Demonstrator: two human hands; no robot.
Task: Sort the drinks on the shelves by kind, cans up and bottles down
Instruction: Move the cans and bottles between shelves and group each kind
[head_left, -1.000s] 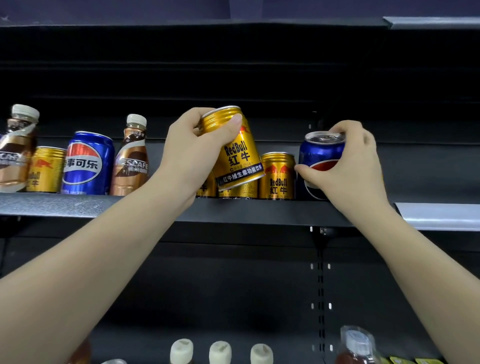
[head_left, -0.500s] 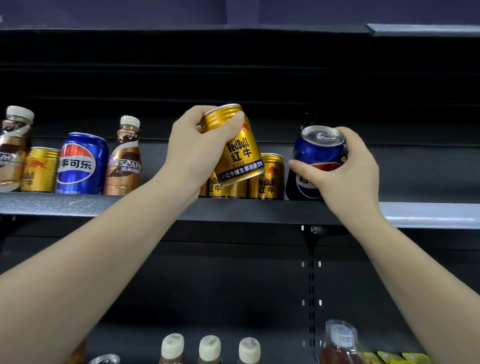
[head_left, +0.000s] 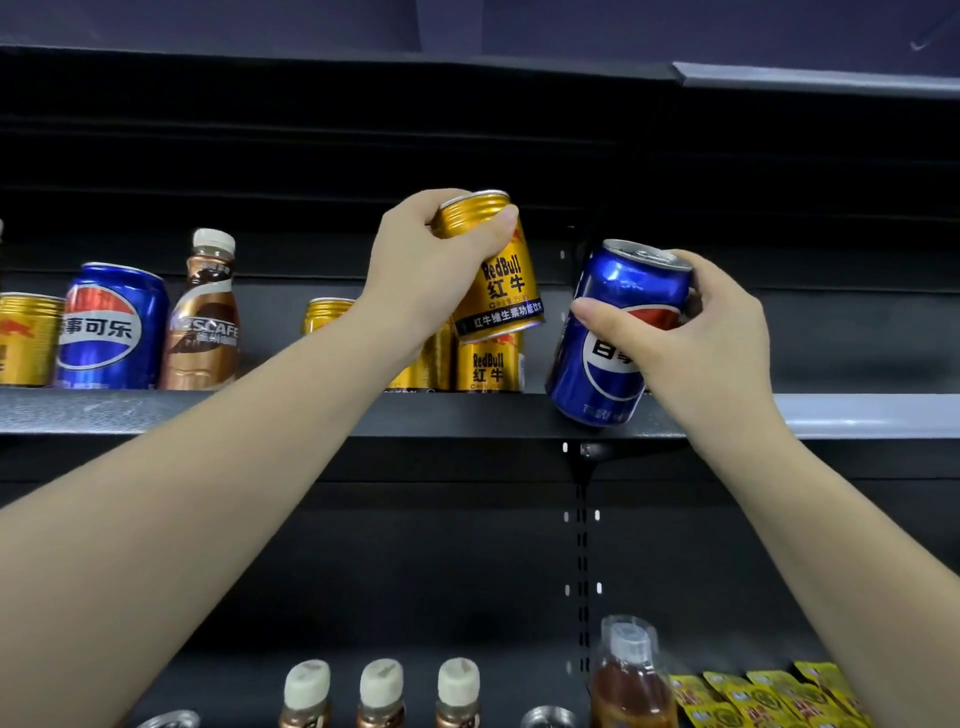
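Note:
My left hand (head_left: 426, 270) grips a gold Red Bull can (head_left: 498, 280) by its top, tilted, held above other gold Red Bull cans (head_left: 485, 364) standing on the upper shelf (head_left: 311, 413). My right hand (head_left: 696, 338) holds a blue Pepsi can (head_left: 608, 332), tilted, its base hanging over the shelf's front edge. Further left on that shelf stand a Nescafe bottle (head_left: 205, 317), another Pepsi can (head_left: 111, 327) and a gold can (head_left: 26, 338). A further gold can (head_left: 322, 314) shows behind my left forearm.
On the lower shelf stand three brown bottles with cream caps (head_left: 382, 691), a clear-capped tea bottle (head_left: 631, 675), a can top (head_left: 548, 717) and yellow packets (head_left: 769, 696). A perforated upright (head_left: 582, 545) divides the shelf bays. The upper shelf's right part (head_left: 872, 413) is grey.
My right hand has lifted and tilted the Pepsi can, pulling it forward over the shelf's front edge. My left hand keeps its grip on the Red Bull can in about the same place.

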